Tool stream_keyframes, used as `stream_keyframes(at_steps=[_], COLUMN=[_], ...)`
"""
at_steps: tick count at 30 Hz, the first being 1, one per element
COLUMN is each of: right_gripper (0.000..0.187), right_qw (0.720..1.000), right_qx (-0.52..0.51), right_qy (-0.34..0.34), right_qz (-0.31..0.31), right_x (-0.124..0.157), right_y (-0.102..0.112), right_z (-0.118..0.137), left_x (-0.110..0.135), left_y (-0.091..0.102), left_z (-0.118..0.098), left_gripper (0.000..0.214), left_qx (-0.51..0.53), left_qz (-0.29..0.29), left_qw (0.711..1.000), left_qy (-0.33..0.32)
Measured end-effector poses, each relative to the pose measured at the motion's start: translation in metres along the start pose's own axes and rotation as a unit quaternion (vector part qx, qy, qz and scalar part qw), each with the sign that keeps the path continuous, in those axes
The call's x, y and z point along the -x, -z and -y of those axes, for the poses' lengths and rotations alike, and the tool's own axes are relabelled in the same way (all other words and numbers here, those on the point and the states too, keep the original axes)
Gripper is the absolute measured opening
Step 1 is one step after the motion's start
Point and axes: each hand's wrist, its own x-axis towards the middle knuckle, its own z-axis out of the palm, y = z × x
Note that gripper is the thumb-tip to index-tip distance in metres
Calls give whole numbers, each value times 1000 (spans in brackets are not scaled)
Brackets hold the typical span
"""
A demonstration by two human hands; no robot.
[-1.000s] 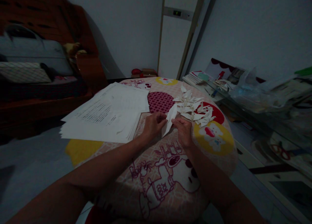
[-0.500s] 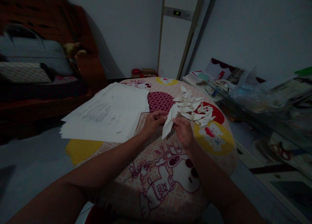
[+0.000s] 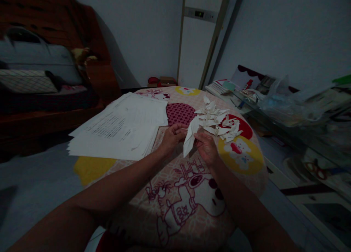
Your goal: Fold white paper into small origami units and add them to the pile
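Note:
A folded white paper piece (image 3: 190,138) stands up between my two hands above the round table. My left hand (image 3: 172,136) pinches its upper left edge with curled fingers. My right hand (image 3: 206,146) is closed on its right side. Just beyond the hands lies a pile of folded white paper shapes (image 3: 218,123). A stack of printed white sheets (image 3: 120,126) lies to the left of my left hand.
The round table wears a pink cartoon-print cloth (image 3: 192,193). A cluttered shelf with plastic bags and books (image 3: 276,98) runs along the right. A dark wooden bench with a grey bag (image 3: 38,61) stands at the left. A white fridge door (image 3: 197,36) is behind.
The folded paper has been lifted off the table and tilted more upright between my hands. Both hands rose slightly and shifted along its edges.

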Motion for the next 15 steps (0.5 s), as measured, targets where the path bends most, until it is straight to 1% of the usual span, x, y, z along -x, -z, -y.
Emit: stream_keyframes(at_steps=[2, 7, 11, 15], right_gripper=[21, 19, 19, 18], right_qw=[1000, 998, 991, 981], right_qx=[13, 56, 104, 150], right_qy=[6, 27, 75, 119], right_qz=[-6, -22, -26, -29], right_x=[1, 2, 2, 3], right_y=[-1, 0, 3, 5], right_z=[0, -3, -5, -5], left_x=[0, 0, -1, -3], left_y=[1, 1, 3, 8], left_z=[1, 2, 3, 6], left_gripper=[30, 23, 21, 20], left_qx=[-10, -49, -90, -166], left_qz=[-11, -9, -8, -7], left_qw=[1000, 999, 995, 983], left_qy=[-12, -15, -31, -75])
